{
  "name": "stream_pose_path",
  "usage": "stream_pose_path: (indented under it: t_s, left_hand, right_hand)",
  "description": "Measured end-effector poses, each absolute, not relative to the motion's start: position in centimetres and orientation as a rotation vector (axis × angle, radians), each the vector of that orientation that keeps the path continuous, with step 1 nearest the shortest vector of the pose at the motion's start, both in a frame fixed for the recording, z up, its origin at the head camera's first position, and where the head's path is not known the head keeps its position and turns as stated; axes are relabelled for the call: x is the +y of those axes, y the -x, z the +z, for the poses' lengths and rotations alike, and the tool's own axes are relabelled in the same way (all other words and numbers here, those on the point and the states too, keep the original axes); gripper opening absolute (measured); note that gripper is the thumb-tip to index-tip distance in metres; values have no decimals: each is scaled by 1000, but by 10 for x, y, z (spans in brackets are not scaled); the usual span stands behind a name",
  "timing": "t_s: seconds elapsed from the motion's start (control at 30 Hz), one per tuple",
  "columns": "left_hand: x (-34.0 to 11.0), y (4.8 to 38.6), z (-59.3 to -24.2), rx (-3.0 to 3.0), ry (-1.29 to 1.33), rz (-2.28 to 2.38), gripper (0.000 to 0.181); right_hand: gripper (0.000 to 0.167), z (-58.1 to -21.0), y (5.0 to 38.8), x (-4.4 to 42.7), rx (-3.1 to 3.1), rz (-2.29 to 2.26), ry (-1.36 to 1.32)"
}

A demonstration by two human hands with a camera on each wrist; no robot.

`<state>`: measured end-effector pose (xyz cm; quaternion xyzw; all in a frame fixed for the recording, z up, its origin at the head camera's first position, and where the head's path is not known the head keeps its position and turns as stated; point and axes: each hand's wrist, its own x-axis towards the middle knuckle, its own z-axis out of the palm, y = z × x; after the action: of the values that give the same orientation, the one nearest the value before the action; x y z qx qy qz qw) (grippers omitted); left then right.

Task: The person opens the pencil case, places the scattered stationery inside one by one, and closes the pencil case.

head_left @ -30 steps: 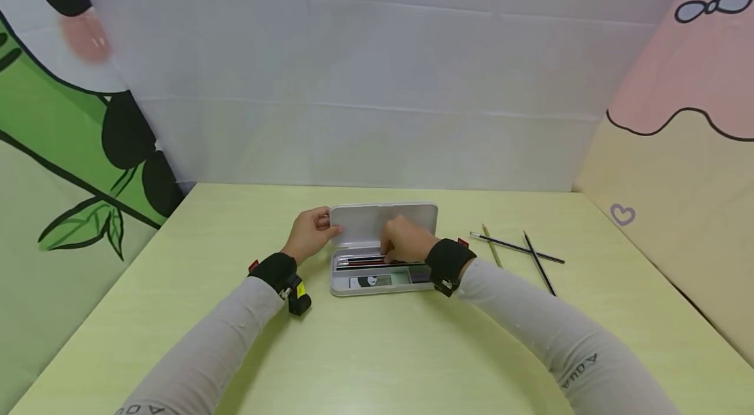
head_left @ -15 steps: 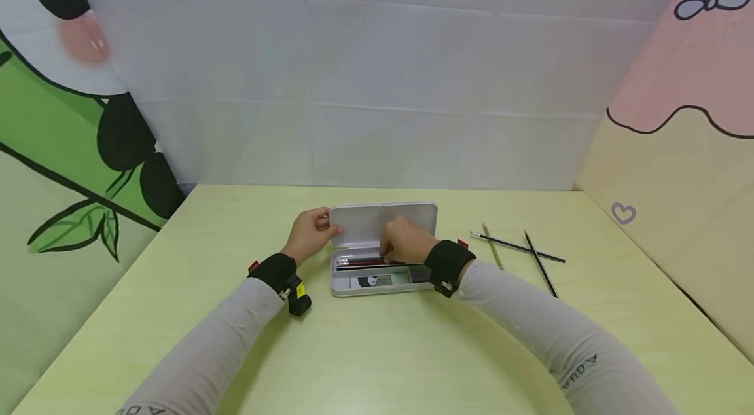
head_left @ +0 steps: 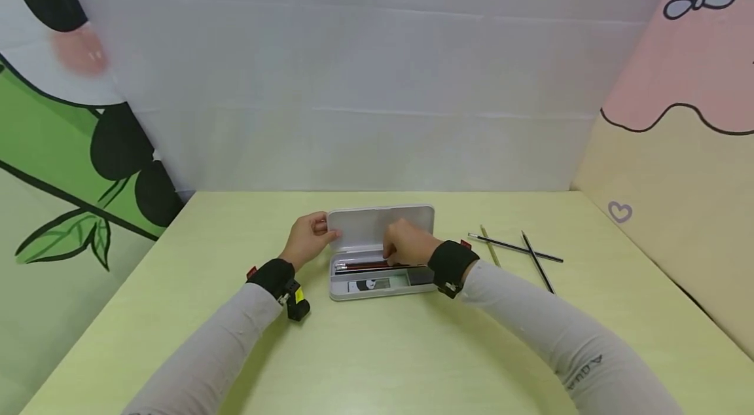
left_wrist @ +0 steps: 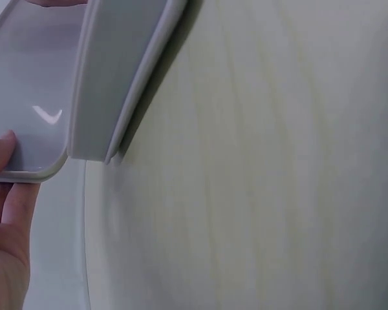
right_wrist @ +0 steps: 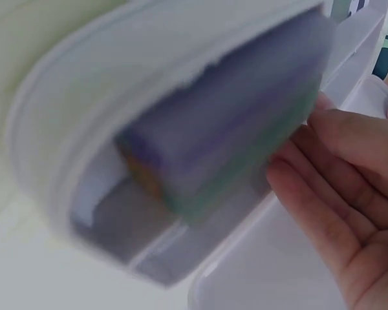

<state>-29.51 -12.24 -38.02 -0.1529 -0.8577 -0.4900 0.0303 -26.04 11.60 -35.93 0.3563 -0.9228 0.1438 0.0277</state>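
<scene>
A white pencil case stands on the table with its lid raised. My left hand grips the lid's left edge, thumb inside and fingers behind, as the left wrist view also shows. Several pencils, dark and reddish, lie in the rear compartment. My right hand reaches in there with curled fingers and pinches at a pencil; its fingertips are partly hidden. The front compartment holds a panda-printed piece and a dark block. In the right wrist view a blurred purple-and-green block lies before the fingers.
To the right of the case, two dark pencils and a yellowish pencil lie crossed on the table. A pale cloth stands behind the table, with printed panels on both sides.
The head view has tilted and shifted slightly. My left hand keeps its hold on the lid. My right hand's fingers have shifted slightly to the right over the pencils.
</scene>
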Motion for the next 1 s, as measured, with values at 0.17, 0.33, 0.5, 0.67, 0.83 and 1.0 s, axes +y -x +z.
stream_pose_path:
  t_s: [0.17, 0.33, 0.5, 0.67, 0.83, 1.0]
  left_hand:
    - [-125, 296, -383, -2644, 460, -1509, 30]
    - [-126, 296, -383, -2631, 470, -1511, 27]
    - [-124, 298, -382, -2635, 484, -1510, 27]
    - [-125, 298, -382, -2634, 494, -1513, 28]
    - [-126, 299, -382, -2634, 488, -1520, 30]
    - [-126, 297, -382, -2636, 490, -1522, 27]
  right_hand:
    - [6, -349, 259, 125, -2849, 382, -1114]
    - [6, -340, 257, 133, -2832, 375, -1103]
    - [5, -338, 256, 144, -2812, 350, -1076]
    - [6, -337, 254, 156, -2813, 390, -1020]
    - [7, -334, 251, 168, -2788, 394, -1003]
    - [7, -332, 248, 185, -2774, 387, -959]
